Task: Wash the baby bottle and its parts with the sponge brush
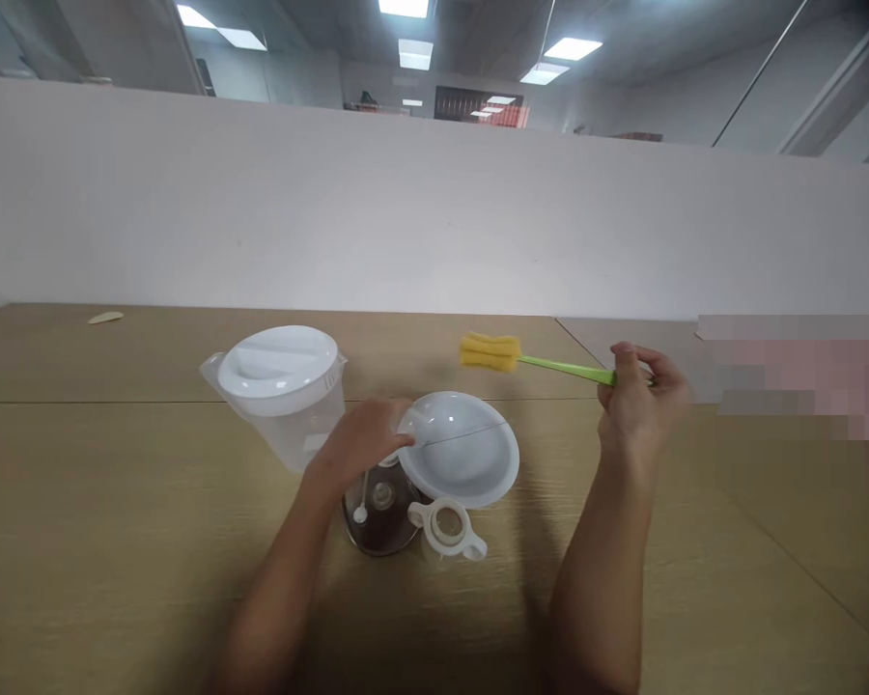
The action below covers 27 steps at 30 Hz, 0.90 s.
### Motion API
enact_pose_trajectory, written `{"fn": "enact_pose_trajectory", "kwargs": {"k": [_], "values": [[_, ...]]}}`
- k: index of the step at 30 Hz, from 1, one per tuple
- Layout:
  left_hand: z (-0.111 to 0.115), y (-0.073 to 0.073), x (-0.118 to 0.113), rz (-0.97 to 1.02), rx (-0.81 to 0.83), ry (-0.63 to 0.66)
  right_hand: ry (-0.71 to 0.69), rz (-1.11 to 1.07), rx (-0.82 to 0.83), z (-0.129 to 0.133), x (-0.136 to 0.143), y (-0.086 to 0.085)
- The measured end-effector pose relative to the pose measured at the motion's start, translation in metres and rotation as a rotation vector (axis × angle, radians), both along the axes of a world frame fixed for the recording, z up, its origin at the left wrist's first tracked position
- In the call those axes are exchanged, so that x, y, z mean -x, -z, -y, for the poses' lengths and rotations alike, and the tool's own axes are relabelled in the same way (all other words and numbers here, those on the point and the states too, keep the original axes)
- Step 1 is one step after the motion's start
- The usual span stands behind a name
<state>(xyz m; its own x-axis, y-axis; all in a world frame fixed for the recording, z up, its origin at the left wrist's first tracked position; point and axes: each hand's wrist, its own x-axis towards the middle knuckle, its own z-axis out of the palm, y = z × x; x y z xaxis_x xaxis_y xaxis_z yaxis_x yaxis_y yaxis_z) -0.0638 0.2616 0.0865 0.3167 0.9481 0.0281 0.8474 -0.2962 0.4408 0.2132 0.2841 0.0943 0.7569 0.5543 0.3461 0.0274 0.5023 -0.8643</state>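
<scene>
My right hand (pixel 637 396) is closed around the light green handle of a sponge bottle brush (pixel 490 352). Its yellow sponge head points left, raised in the air beyond the bowl. My left hand (pixel 366 439) is closed on a small clear container (pixel 417 425), largely see-through, at the left rim of a white bowl (pixel 460 463). Below that hand is a round dark lid (pixel 398 526) with a centre knob, and a small white spoon (pixel 360 512) lies across it. A clear bottle with a white two-handled collar (pixel 449 529) stands in front of the bowl.
A translucent pitcher (pixel 282 410) with a white lid stands left of my left hand. Farther back on the table (pixel 116 502) lies a pale flat piece (pixel 105 318). A white partition (pixel 434 212) closes off the back. At the right edge an area is blurred out.
</scene>
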Motion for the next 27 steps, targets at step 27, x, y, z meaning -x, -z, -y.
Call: {"fn": "enact_pose_trajectory", "kwargs": {"k": [27], "values": [[-0.004, 0.011, 0.001, -0.542, 0.331, -0.117, 0.068, 0.037, 0.074, 0.006, -0.003, 0.0]]}}
